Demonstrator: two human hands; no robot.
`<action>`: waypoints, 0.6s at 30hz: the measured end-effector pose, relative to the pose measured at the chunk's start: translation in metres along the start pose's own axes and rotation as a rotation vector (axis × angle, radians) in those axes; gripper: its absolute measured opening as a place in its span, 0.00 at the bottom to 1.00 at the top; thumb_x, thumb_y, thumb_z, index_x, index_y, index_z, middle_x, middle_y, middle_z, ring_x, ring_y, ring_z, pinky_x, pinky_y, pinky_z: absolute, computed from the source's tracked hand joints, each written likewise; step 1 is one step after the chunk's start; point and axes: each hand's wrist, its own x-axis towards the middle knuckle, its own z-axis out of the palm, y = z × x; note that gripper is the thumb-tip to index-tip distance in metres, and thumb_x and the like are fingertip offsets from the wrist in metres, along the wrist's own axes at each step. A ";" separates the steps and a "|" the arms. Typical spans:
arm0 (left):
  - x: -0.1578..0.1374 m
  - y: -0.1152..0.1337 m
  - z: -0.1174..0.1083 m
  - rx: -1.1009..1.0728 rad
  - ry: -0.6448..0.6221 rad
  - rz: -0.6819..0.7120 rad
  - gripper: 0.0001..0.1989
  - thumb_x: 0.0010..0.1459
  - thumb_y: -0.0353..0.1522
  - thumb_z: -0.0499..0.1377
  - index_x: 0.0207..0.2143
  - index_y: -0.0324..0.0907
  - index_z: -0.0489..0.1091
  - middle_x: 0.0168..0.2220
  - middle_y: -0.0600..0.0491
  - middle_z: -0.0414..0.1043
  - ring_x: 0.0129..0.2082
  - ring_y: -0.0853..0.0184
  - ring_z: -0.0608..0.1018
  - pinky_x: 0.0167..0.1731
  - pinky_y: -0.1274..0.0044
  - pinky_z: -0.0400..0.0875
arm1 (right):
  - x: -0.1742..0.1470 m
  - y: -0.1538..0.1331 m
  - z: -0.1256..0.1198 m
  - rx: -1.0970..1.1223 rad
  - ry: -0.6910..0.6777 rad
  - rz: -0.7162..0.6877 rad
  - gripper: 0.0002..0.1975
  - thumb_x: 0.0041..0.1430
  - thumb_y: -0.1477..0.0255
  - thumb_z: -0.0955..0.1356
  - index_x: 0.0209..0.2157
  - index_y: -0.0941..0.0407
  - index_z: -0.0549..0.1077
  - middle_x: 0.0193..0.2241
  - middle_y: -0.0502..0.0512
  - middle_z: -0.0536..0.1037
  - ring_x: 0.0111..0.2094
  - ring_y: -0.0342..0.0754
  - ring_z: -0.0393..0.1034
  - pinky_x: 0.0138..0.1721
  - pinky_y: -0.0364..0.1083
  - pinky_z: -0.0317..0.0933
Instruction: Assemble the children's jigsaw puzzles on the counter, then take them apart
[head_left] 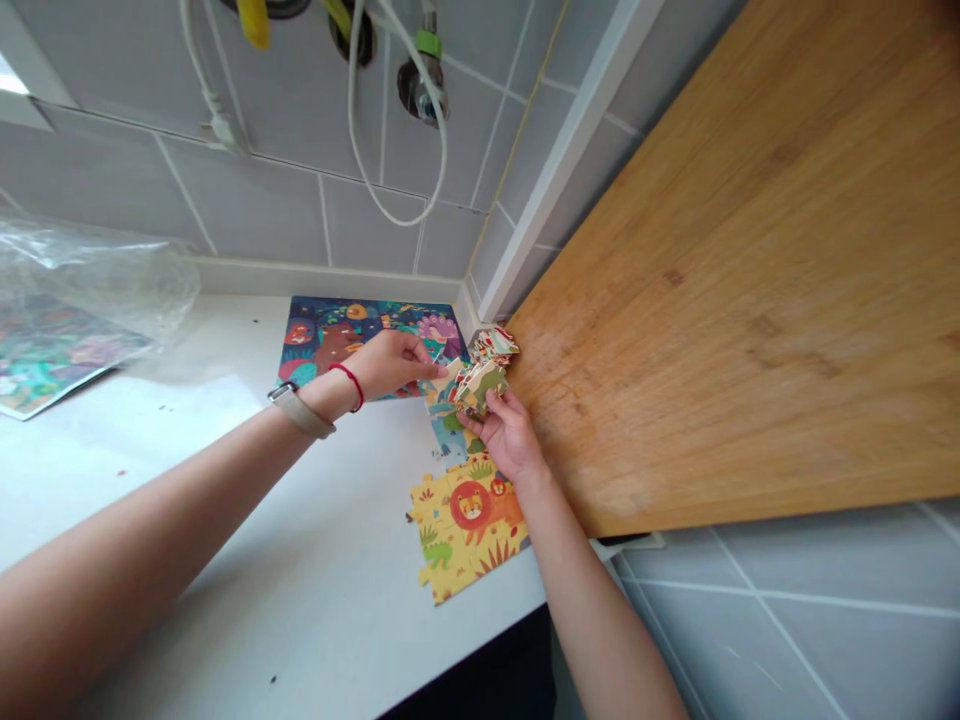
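My right hand (511, 432) is closed around a small stack of jigsaw puzzle pieces (480, 384). Reaching in from the left, my left hand (394, 362) pinches a pale puzzle piece (448, 374) at the near side of that stack. Below the hands lies a joined section of yellow puzzle (469, 525) with a red lion, and blue pieces (450, 440) adjoin its top edge. Behind my left hand is a dark blue animal picture (322, 340), partly covered by it. Another heap of pieces (495, 343) sits in the corner, just beyond my right hand.
A large wooden board (735, 280) leans along the right side, close to my right arm. Clear plastic wrap (97, 275) and a colourful picture sheet (67, 350) lie on the white tabletop (322, 570) at left. A white cable (351, 130) hangs against the tiled wall.
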 end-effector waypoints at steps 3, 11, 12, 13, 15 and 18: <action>0.002 -0.002 -0.013 0.095 0.015 0.020 0.19 0.41 0.44 0.72 0.26 0.43 0.71 0.22 0.54 0.75 0.24 0.65 0.80 0.21 0.80 0.69 | 0.001 0.001 0.000 0.017 0.017 -0.016 0.15 0.54 0.69 0.76 0.43 0.51 0.75 0.41 0.48 0.83 0.41 0.47 0.78 0.44 0.51 0.76; 0.003 -0.010 -0.027 0.422 -0.200 -0.005 0.10 0.48 0.41 0.64 0.26 0.44 0.79 0.25 0.55 0.78 0.26 0.65 0.81 0.26 0.80 0.69 | 0.005 0.001 -0.005 0.060 0.146 -0.059 0.11 0.56 0.71 0.74 0.41 0.50 0.75 0.39 0.46 0.82 0.39 0.45 0.77 0.42 0.49 0.74; 0.002 -0.011 -0.023 0.431 -0.254 -0.017 0.11 0.48 0.41 0.64 0.26 0.44 0.79 0.24 0.55 0.77 0.26 0.65 0.81 0.25 0.80 0.68 | 0.005 0.001 -0.006 0.057 0.146 -0.063 0.11 0.56 0.71 0.74 0.41 0.50 0.75 0.39 0.46 0.82 0.39 0.45 0.76 0.42 0.49 0.74; 0.001 -0.012 -0.018 0.437 -0.303 -0.031 0.11 0.48 0.42 0.65 0.26 0.44 0.79 0.24 0.55 0.77 0.26 0.65 0.81 0.25 0.80 0.68 | 0.005 0.001 -0.006 0.050 0.142 -0.065 0.11 0.56 0.71 0.74 0.41 0.50 0.75 0.39 0.46 0.82 0.39 0.45 0.76 0.42 0.49 0.74; 0.001 -0.016 -0.007 0.455 -0.362 -0.035 0.11 0.48 0.42 0.65 0.28 0.44 0.79 0.24 0.54 0.78 0.26 0.66 0.81 0.25 0.81 0.67 | 0.004 0.001 -0.006 0.031 0.131 -0.063 0.11 0.56 0.71 0.75 0.40 0.50 0.75 0.39 0.45 0.82 0.39 0.45 0.76 0.43 0.49 0.73; 0.004 -0.028 0.008 0.509 -0.384 0.013 0.10 0.48 0.40 0.65 0.28 0.44 0.78 0.23 0.53 0.78 0.26 0.65 0.80 0.26 0.80 0.68 | 0.004 0.001 -0.005 0.018 0.120 -0.056 0.11 0.55 0.71 0.75 0.40 0.49 0.74 0.39 0.44 0.82 0.38 0.45 0.76 0.44 0.50 0.73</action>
